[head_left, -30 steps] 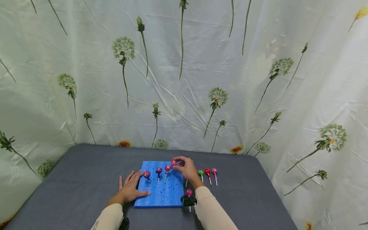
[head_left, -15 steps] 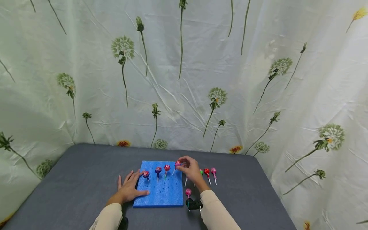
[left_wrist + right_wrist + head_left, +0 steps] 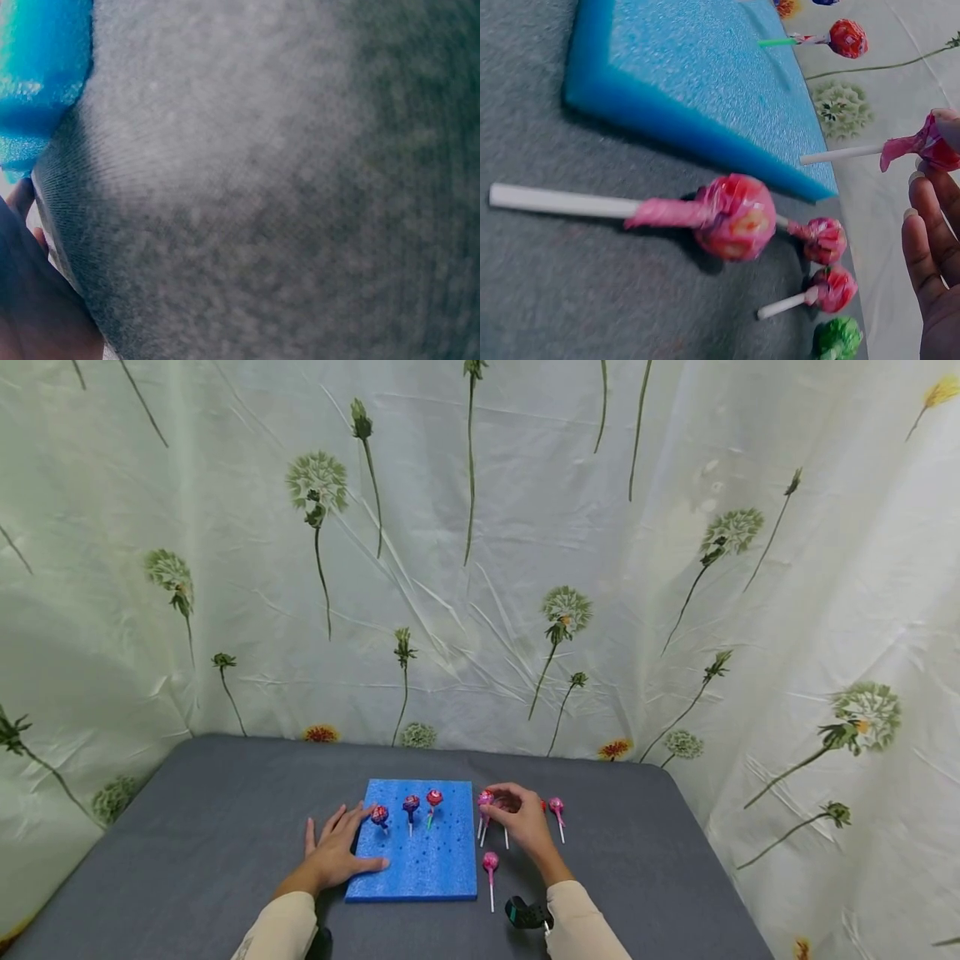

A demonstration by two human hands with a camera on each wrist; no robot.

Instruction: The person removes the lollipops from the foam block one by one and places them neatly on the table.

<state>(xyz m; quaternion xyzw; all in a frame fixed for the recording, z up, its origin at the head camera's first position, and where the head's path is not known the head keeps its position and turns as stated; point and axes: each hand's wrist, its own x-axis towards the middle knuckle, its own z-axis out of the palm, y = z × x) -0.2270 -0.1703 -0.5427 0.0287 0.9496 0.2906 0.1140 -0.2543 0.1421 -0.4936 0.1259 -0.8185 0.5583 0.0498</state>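
Note:
My right hand (image 3: 525,822) pinches a pink-wrapped lollipop (image 3: 930,146) by its head, just right of a blue foam board (image 3: 420,881) dotted with small holes. In the right wrist view its white stick points toward the board, apart from the table. Three lollipops stand in the board: a red-and-blue one (image 3: 379,816) at the left, a dark blue one (image 3: 410,804), and a red one (image 3: 434,797) on a green stick. My left hand (image 3: 336,853) rests on the board's left edge, fingers spread; the left wrist view shows little of it.
A pink lollipop (image 3: 491,862) lies on the grey table (image 3: 637,877) beside the board's right edge. Behind it lies a row of several more, including a green one (image 3: 840,337) and a pink one (image 3: 556,806), partly hidden by my right hand. A flowered curtain (image 3: 480,610) hangs behind.
My right hand has moved right and slightly nearer, carrying the pink lollipop from above the board's far right corner to beyond its right edge. The left hand stays in place.

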